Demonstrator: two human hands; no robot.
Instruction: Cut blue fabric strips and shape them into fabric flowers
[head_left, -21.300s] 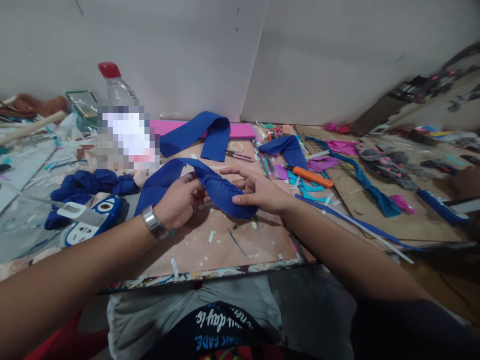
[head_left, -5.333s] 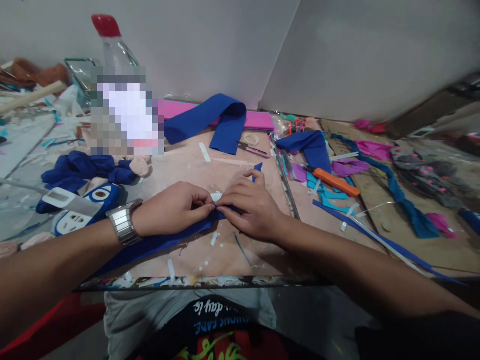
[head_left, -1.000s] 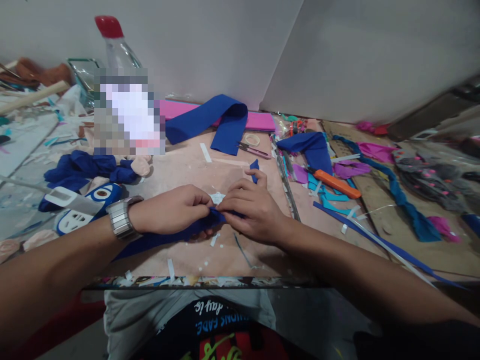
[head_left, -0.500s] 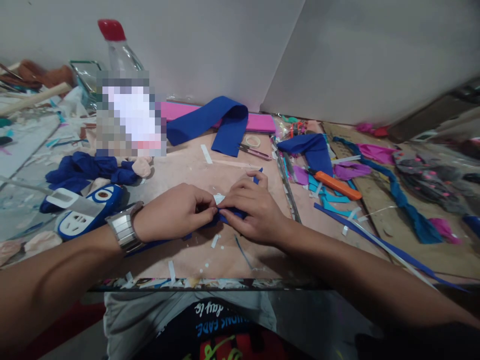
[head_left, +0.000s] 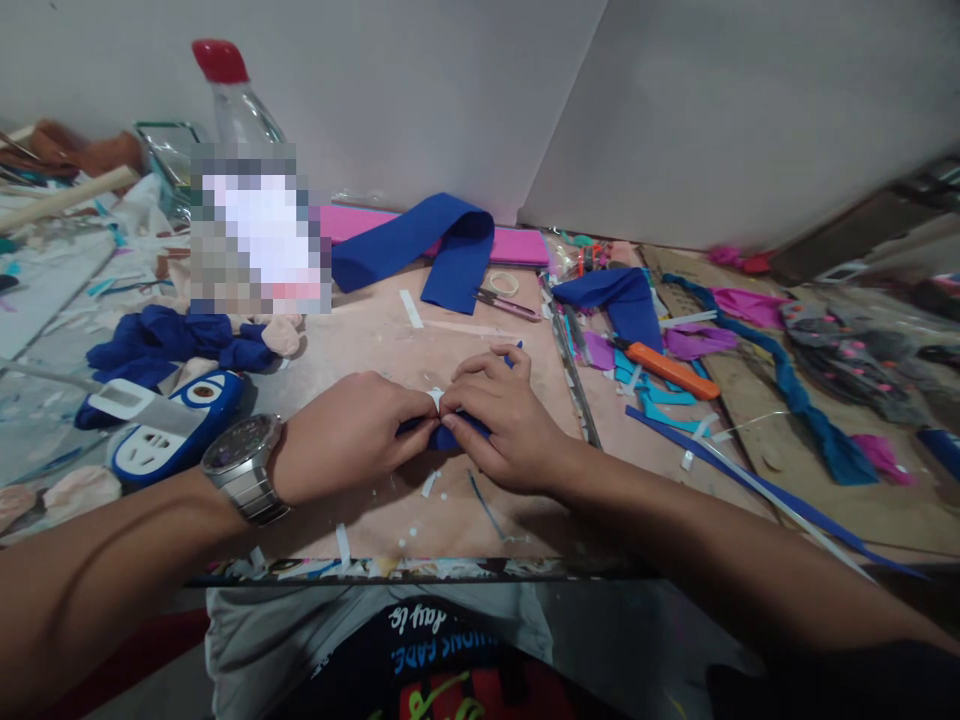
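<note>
My left hand (head_left: 352, 430), below a metal wristwatch (head_left: 244, 460), pinches a blue fabric strip (head_left: 439, 438) between thumb and fingertips. Right beside it my right hand (head_left: 506, 420) grips the same strip, its thumb and index finger almost touching the left fingertips. A small white piece (head_left: 435, 396) shows where the two hands meet. Much of the strip is hidden under the fingers; a blue tip pokes out past the right fingers. Small white tape bits (head_left: 429, 485) lie on the board just below the hands.
Behind the hands lie a folded blue band (head_left: 457, 240), small scissors (head_left: 514, 305) and a tape roll (head_left: 503, 284). An orange utility knife (head_left: 671, 370) rests at right among fabric scraps. At left are a blue-white power strip (head_left: 180, 425), blue scrunchies (head_left: 176, 340) and a red-capped bottle (head_left: 244, 110).
My left wrist has turned, so the watch face now shows. The blue strip's trailing part below the left hand has gone from view. Both hands still meet at the same spot.
</note>
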